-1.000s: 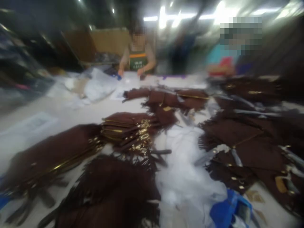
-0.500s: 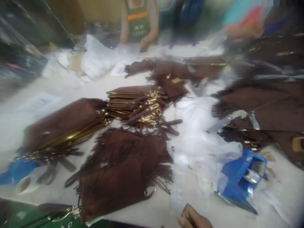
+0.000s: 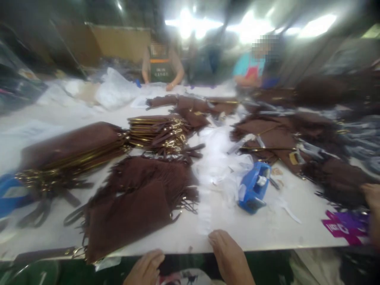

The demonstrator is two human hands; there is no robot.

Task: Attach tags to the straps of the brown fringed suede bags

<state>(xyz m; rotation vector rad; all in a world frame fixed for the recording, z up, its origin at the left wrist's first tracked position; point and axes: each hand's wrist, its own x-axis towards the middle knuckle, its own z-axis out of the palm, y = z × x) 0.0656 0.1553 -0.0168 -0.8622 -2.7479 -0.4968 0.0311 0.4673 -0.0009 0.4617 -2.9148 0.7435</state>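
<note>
My right hand (image 3: 230, 257) lies flat on the near edge of the white table (image 3: 261, 229), fingers stretched out and holding nothing. My left hand (image 3: 145, 267) sits just below that edge with its fingers extended and nothing in them. Nearest to both is a brown fringed suede bag (image 3: 133, 206) lying flat by the edge. Behind it stand stacks of the same brown bags with gold zips (image 3: 71, 150) (image 3: 157, 130). A blue tape dispenser (image 3: 253, 186) sits to the right of my right hand, beside crumpled white plastic (image 3: 219, 166).
More brown fringed bags (image 3: 297, 138) are heaped across the right side. Purple labels (image 3: 344, 227) lie at the right edge near another person's hand (image 3: 371, 198). Two people (image 3: 162, 67) (image 3: 252, 69) work at the far side. White bags (image 3: 114, 93) pile at the back left.
The view dipped down, then lifted and swung. Both my hands have come into view at the table's near edge; half a second ago only the right fingertips showed.
</note>
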